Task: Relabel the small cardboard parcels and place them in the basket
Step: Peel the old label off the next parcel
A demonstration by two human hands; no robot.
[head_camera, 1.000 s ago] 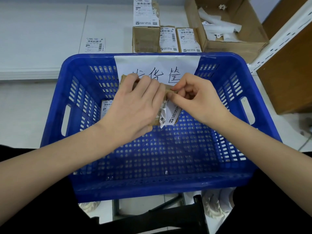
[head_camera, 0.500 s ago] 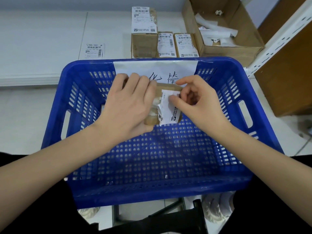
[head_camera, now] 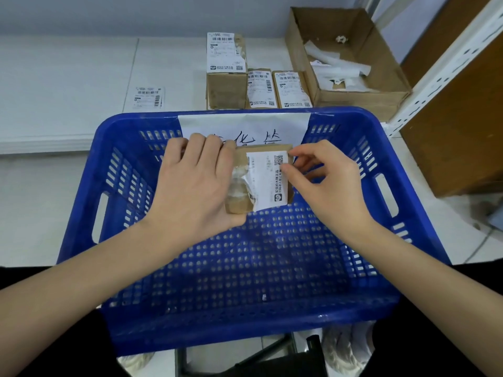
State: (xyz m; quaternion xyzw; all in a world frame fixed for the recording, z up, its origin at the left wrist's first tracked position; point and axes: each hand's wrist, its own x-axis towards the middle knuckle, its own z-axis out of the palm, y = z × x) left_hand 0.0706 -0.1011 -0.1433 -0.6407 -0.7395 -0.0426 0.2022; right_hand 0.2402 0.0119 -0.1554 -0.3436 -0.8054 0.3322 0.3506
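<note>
Head view: the left hand [head_camera: 196, 183] wraps its grip around the small brown cardboard parcel [head_camera: 245, 186], held above the blue perforated plastic basket [head_camera: 381, 148] toward 12 o'clock. The right hand [head_camera: 321, 183] pinches the white printed shipping label [head_camera: 269, 180] at its 3 o'clock edge; the label's 9 o'clock edge is torn and lifted. Recommended procedure: keep the parcel steady, peel low and slowly along the face to avoid tearing, and shift the pinch nearer the bonded line. Three labelled cardboard parcels [head_camera: 258, 88] wait on the white counter [head_camera: 68, 77] at 12 o'clock.
</note>
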